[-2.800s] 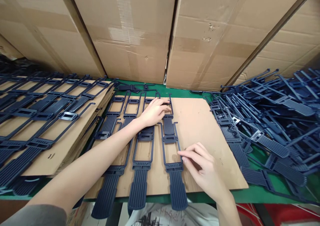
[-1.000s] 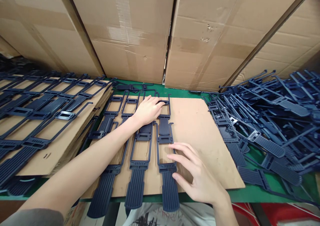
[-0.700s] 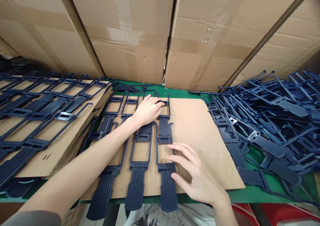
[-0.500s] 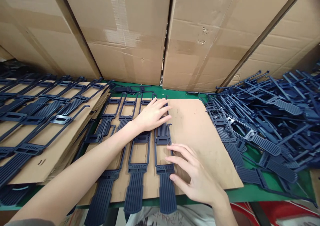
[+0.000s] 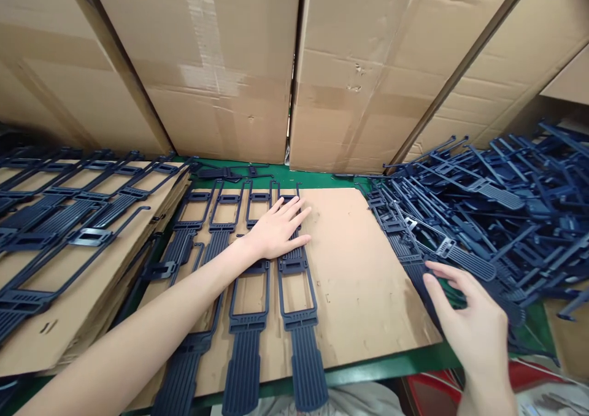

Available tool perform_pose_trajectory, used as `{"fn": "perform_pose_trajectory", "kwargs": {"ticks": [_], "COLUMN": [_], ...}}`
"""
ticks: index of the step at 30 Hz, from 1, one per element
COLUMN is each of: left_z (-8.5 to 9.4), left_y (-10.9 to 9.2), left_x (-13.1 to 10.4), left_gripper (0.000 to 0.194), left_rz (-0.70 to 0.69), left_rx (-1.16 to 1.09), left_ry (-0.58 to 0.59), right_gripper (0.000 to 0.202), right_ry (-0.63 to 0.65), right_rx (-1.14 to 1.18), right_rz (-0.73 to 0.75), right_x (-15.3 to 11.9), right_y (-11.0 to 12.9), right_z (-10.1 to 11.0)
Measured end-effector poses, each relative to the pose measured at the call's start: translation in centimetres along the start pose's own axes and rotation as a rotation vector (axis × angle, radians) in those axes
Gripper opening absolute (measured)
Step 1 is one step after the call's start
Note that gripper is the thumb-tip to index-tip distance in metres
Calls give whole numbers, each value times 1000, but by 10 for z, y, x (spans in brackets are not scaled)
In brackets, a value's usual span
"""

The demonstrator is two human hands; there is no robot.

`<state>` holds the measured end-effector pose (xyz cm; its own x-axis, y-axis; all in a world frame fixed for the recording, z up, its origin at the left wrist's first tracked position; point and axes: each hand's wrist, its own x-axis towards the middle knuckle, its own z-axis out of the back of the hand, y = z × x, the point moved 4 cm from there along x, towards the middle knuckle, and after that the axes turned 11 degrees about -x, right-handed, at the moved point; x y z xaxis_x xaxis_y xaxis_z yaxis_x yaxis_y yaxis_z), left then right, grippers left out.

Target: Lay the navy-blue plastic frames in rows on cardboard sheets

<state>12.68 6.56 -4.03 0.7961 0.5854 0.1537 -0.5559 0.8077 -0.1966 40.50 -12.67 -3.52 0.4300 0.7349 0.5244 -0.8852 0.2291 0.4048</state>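
Observation:
My left hand (image 5: 276, 229) lies flat with fingers spread over the upper part of the dark blue plastic brackets on a cardboard sheet (image 5: 354, 269). Each bracket has an open frame and a ribbed paddle end. One bracket (image 5: 309, 367) extends below that hand, its paddle overhanging the sheet's front edge; another bracket (image 5: 243, 367) lies beside it. To the right, my right hand (image 5: 473, 318) is at the near left side of a heap of loose brackets (image 5: 497, 219). Its thumb and forefinger are slightly apart, close to a bracket there, and nothing shows between them.
A stack of cardboard sheets (image 5: 115, 293) with rows of brackets stands on the left. Large cardboard boxes (image 5: 221, 66) form a wall at the back. Green table surface (image 5: 368, 370) shows around the sheet, and something red (image 5: 432, 391) lies below the front edge.
My right hand has left the bracket in front and moved right to the heap. My left hand remains on the brackets, fingers spread wider. The view has shifted slightly.

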Motion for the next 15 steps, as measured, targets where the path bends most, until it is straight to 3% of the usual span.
{"fn": "perform_pose_trajectory", "kwargs": {"ticks": [3, 6, 15], "left_z": [-1, -1, 0], "left_y": [1, 1, 1], "left_x": [0, -1, -1], "left_gripper": [66, 65, 64], "left_rz": [-9, -17, -8], "left_rx": [-5, -10, -22], "left_ry": [-21, -31, -41], "right_gripper": [48, 54, 56], "right_ry": [66, 124, 185], "right_rx": [-200, -276, -271], "right_rz": [-137, -194, -197], "right_x": [2, 1, 2], "right_y": [-41, -63, -61], "right_z": [-7, -13, -20]}}
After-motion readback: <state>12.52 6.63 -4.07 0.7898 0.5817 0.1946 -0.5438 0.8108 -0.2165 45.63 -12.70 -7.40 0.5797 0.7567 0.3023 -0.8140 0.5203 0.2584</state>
